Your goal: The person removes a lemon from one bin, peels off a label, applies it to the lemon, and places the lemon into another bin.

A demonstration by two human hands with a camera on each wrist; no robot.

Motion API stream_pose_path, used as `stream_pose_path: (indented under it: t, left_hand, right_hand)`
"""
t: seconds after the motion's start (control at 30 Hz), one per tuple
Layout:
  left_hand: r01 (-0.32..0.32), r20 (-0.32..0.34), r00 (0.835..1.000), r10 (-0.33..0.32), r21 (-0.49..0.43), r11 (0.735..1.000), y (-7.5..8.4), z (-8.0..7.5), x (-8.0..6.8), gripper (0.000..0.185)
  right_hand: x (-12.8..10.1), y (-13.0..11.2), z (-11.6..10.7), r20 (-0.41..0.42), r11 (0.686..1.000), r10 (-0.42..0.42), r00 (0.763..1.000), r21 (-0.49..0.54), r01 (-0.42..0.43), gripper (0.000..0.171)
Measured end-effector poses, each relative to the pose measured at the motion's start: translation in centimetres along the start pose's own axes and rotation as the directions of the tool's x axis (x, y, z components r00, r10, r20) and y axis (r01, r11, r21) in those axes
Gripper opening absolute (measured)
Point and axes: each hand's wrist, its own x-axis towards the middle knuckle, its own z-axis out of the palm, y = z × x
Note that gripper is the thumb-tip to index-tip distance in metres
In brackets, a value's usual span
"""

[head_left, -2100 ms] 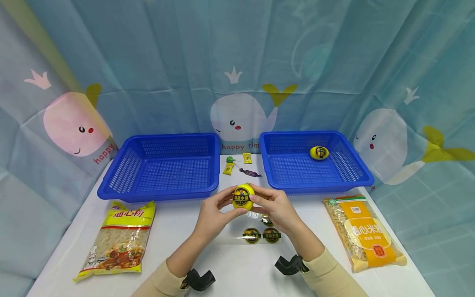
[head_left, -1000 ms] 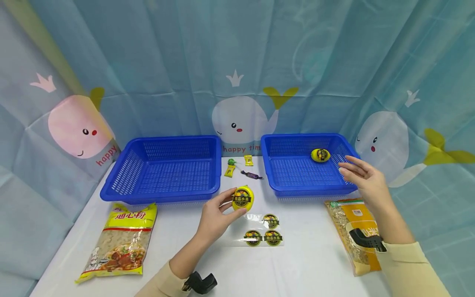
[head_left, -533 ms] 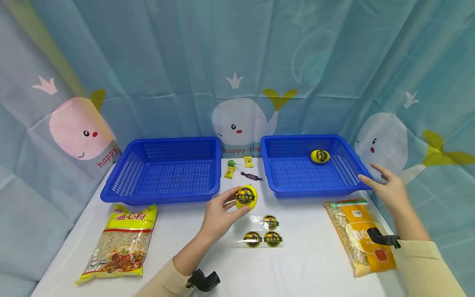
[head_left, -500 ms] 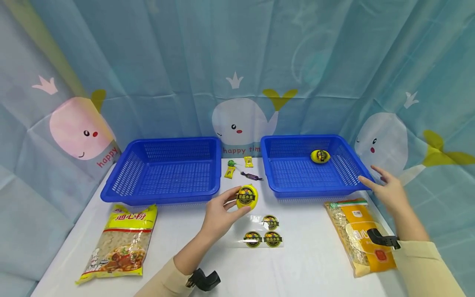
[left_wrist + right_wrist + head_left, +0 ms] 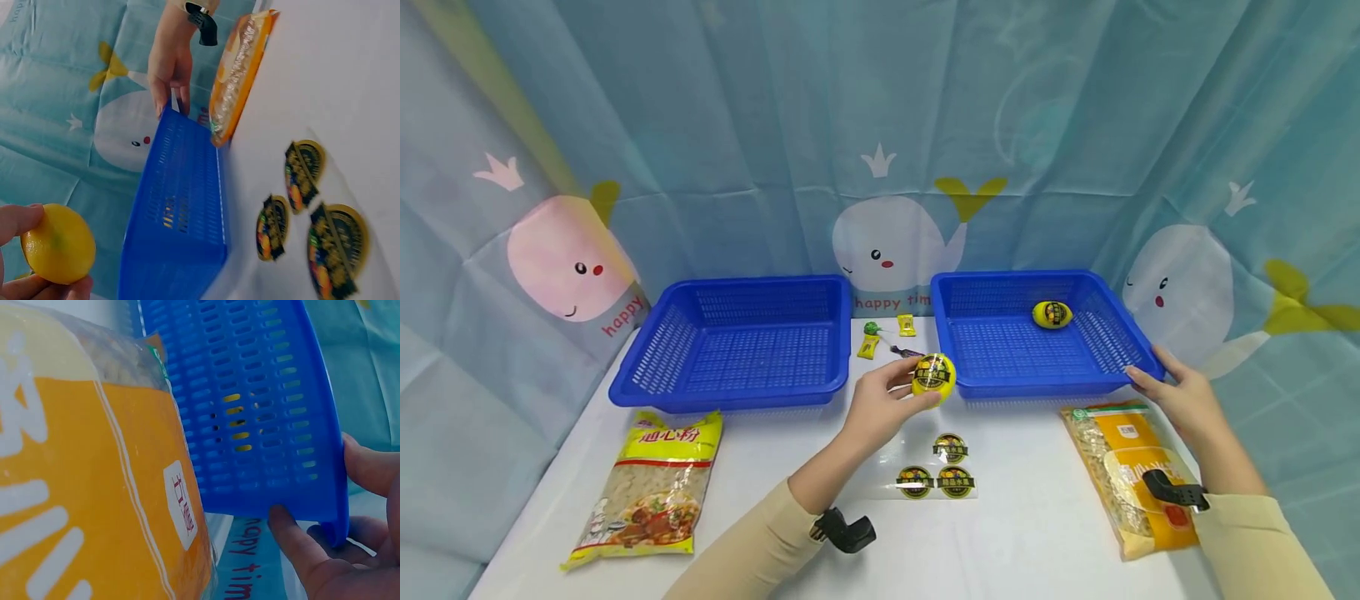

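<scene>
My left hand (image 5: 883,406) holds a yellow lemon (image 5: 934,381) between thumb and fingers, beside the front left corner of the right blue basket (image 5: 1037,388). A dark round fruit label faces up on the lemon; in the left wrist view the bare yellow side of the lemon (image 5: 59,244) shows. My right hand (image 5: 1187,400) grips that basket's front right corner, with fingers on both sides of the rim (image 5: 337,487) in the right wrist view. Inside the basket, towards the back right, lies another labelled lemon (image 5: 1052,314).
Another blue basket (image 5: 730,395) stands at the left. Wrapped candies (image 5: 868,347) and a green lollipop (image 5: 871,328) lie between the baskets. A clear label sheet (image 5: 887,467) bears several labels. Pasta bags lie at left (image 5: 651,492) and right (image 5: 1131,475).
My right hand has let go of the lemon, moved right and taken hold of the basket's corner. My left hand has carried the lemon right and slightly up, towards that basket.
</scene>
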Motion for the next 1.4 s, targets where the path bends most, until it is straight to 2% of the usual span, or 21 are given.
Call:
stream_pose_path:
  t: [0.17,0.3,0.43,0.53,0.63,0.73,0.93,1.23,1.4]
  left_hand:
    - [0.021,0.029,0.999,-0.021,0.017,1.0,0.7,2.1,2.5,0.063]
    - [0.047,0.017,0.999,-0.049,0.073,0.996,0.8,3.6,4.1,0.063]
    - [0.053,-0.004,0.999,-0.053,0.139,0.989,0.8,4.5,5.0,0.063]
    - [0.027,-0.012,1.0,-0.025,0.187,0.982,0.7,4.9,5.5,0.064]
    - [-0.003,-0.014,1.0,0.007,0.226,0.974,0.7,5.3,5.8,0.064]
    - [-0.019,0.007,1.0,0.018,0.257,0.966,0.7,5.5,5.7,0.066]
    - [-0.058,0.1,0.995,0.026,0.338,0.939,0.6,5.3,4.8,0.063]
    - [-0.122,0.156,0.984,0.087,0.232,0.965,-0.3,3.0,3.3,0.05]
    - [-0.147,0.153,0.982,0.114,0.227,0.963,-0.1,1.0,1.7,0.047]
  right_hand:
    - [0.1,0.4,0.1,-0.008,1.0,0.004,1.0,-0.002,-0.004,0.096]
    - [0.1,0.5,0.3,-0.015,1.0,0.001,1.0,-0.003,-0.001,0.095]
    - [0.2,0.5,0.5,0.011,0.998,-0.041,0.999,0.048,0.041,0.093]
    - [0.3,0.5,0.6,0.031,0.994,-0.072,0.997,0.086,0.069,0.094]
    - [0.3,0.4,0.7,0.035,0.994,-0.08,0.996,0.079,0.077,0.095]
    - [0.2,0.4,0.7,0.038,0.994,-0.083,0.996,0.079,0.08,0.094]
    - [0.2,0.5,0.7,0.049,0.993,-0.083,0.995,0.093,0.078,0.094]
    - [0.8,0.6,0.7,0.032,0.997,-0.06,0.998,0.042,0.059,0.093]
    - [0.6,0.2,0.9,0.005,0.997,-0.066,0.998,-0.038,0.066,0.098]
